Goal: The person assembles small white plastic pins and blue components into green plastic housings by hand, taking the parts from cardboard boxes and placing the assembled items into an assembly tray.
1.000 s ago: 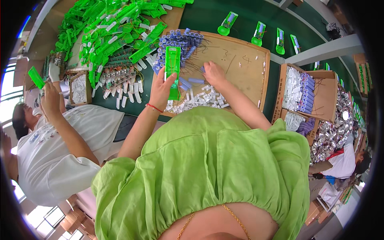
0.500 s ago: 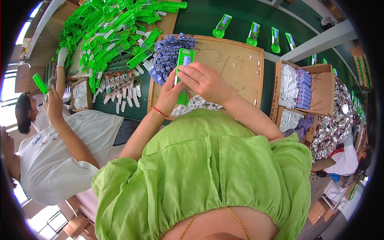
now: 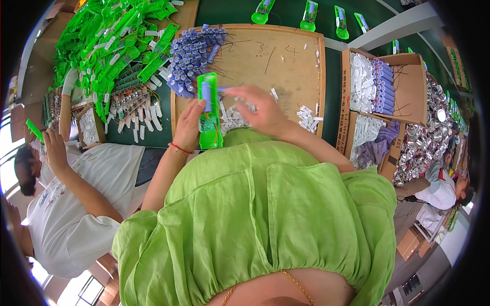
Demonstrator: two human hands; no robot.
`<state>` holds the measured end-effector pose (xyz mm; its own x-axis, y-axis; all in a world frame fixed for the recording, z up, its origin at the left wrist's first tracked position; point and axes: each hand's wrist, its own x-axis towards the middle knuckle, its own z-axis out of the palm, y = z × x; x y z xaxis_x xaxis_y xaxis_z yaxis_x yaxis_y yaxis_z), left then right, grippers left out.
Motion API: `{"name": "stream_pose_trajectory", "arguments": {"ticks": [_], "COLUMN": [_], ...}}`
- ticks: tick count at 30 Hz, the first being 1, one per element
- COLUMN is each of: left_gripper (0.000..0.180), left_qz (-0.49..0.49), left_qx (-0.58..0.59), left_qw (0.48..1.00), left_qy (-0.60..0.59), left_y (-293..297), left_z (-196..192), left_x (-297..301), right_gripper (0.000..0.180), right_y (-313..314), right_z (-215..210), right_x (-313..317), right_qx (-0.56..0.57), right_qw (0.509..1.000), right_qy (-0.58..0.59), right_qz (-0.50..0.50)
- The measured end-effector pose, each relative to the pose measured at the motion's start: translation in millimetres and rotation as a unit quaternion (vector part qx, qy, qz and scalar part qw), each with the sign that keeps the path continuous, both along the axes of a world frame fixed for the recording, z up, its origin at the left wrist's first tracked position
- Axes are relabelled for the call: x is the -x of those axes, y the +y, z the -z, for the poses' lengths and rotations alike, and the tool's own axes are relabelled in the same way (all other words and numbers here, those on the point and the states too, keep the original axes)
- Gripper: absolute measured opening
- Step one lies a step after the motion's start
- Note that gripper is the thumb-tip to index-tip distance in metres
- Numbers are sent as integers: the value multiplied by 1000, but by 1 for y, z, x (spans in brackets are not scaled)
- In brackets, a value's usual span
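Observation:
My left hand (image 3: pixel 188 127) is closed on a long green plastic housing (image 3: pixel 211 135), held upright above the near left of the wooden tray. A blue-purple cylindrical battery (image 3: pixel 206 96) lies in the housing's upper part; its lower part shows a hollow with something thin and clear or wiry that I cannot make out. My right hand (image 3: pixel 263 112) is just to the right, fingers apart and slightly blurred, the index finger stretched toward the housing. A small bluish piece (image 3: pixel 223 89) shows between that fingertip and the housing; whether they touch is unclear.
The wooden tray (image 3: pixel 301 76) holds piled batteries (image 3: pixel 191 61) and white plastic pieces (image 3: pixel 309 118). Green housings (image 3: pixel 109 43) heap up at the far left. A carton (image 3: pixel 411 92) of batteries stands right. Filled housings (image 3: pixel 341 23) lie along the back. A co-worker (image 3: pixel 76 204) sits left.
My right hand has come off the housing and moved slightly right and down. The housing, in my left hand, has shifted left and now shows fully. The whole view has shifted too.

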<state>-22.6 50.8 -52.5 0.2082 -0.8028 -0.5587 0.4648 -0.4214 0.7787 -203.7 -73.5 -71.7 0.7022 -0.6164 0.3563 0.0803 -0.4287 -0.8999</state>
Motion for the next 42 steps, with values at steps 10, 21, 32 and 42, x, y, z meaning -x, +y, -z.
{"name": "stream_pose_trajectory", "arguments": {"ticks": [10, 21, 32, 42], "left_gripper": [39, 35, 32, 26], "left_qz": [-159, -152, -168, -154], "left_qx": [52, -7, 5, 24], "left_qw": [983, 988, 984, 987], "left_qy": [72, -31, -50, -32], "left_y": [-8, -15, -10, 1], "left_z": [-20, -1, -5, -9], "left_x": [-76, -70, -73, -55], "right_gripper": [20, 18, 19, 7], "right_y": [-71, -97, -61, -60], "right_z": [119, 116, 123, 88], "right_x": [73, 59, 60, 62], "right_qx": [24, 65, 98, -61], "right_qw": [946, 923, 961, 968], "right_qy": [314, 358, 253, 205], "right_qz": [72, -124, -60, 131]}}
